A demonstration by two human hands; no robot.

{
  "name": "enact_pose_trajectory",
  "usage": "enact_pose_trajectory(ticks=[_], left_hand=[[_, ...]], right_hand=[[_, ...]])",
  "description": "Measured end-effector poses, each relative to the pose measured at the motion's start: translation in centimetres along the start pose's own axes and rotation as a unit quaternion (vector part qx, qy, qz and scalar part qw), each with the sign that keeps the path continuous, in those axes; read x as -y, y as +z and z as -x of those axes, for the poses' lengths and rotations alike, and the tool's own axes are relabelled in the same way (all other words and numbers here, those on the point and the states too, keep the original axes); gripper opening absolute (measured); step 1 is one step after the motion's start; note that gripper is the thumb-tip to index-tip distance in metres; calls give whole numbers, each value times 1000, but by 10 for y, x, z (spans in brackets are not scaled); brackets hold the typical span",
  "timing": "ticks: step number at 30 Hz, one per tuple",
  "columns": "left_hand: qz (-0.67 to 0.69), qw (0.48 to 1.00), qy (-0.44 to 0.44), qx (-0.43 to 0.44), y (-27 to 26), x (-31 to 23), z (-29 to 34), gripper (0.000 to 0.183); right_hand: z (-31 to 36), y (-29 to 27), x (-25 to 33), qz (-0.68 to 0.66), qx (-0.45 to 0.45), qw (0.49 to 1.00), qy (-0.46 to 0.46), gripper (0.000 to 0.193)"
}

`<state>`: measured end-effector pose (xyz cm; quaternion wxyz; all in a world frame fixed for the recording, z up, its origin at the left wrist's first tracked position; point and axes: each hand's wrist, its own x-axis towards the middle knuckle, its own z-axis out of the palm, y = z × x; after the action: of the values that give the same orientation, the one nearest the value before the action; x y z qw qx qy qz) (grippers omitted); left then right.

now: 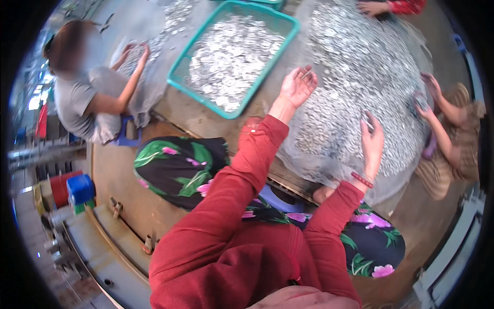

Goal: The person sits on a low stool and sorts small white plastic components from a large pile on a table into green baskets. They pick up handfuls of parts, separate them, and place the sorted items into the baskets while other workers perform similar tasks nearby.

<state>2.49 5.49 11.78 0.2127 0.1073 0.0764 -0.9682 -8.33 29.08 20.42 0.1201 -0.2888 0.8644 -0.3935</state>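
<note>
A broad heap of small, flat, silvery pieces lies in front of me on a clear plastic sheet. My left hand is palm up at the heap's left edge, its fingers curled around a small silvery piece. Over the near part of the heap, my right hand holds thumb and fingers close together, with a small silvery piece at the tips. A red bracelet circles that wrist. Left of my left hand stands a teal plastic basket holding many paler pieces of like shape.
At the left, a person in grey handles a smaller pile. Another person's hands reach the heap from the right, and a red-sleeved hand from the far side. A metal machine bed stands at lower left.
</note>
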Motion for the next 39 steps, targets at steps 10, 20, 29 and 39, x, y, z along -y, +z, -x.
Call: enact_pose_trajectory(ticks=[10,20,29,39], left_hand=[[-938,325,84,86,-74,82,-113,32],[-934,351,-8,62,-69,80,-128,23],[-968,241,60,29,-94,45,-102,26],[-224,966,-120,-35,-67,103,39,15]], right_hand=[[6,23,-70,-46,-20,988,146,36],[-88,112,-157,204,-89,956,188,43],[-108,135,-162,227,174,958,22,29],[-60,101,-178,-3,167,979,113,31]])
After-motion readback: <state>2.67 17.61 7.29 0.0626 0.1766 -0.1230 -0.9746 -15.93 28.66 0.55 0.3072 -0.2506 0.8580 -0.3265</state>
